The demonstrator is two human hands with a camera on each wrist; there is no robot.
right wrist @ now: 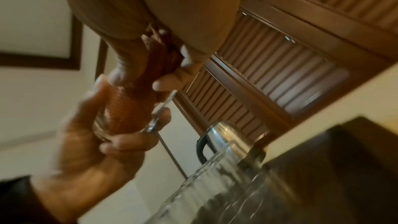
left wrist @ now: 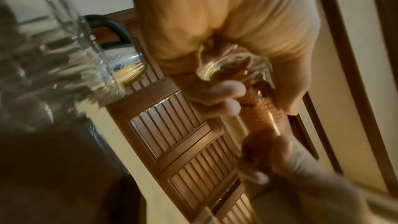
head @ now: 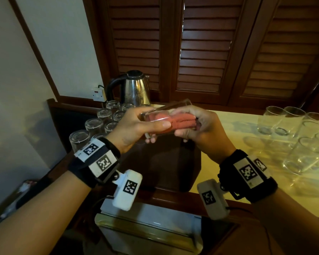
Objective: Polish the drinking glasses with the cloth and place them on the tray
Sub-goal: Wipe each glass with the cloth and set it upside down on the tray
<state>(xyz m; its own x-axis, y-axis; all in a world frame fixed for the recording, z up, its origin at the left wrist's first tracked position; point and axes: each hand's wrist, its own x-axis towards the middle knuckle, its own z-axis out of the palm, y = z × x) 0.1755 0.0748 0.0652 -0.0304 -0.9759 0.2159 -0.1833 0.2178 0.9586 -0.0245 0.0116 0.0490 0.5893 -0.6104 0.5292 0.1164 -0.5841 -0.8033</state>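
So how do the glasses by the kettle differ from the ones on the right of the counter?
The glasses by the kettle stand upside down, packed close on the dark tray. The glasses on the right stand mouth up, more loosely grouped on the pale counter. The right ones look taller. Both groups are clear and empty.

No readable text, only coded wrist markers (head: 103,162).
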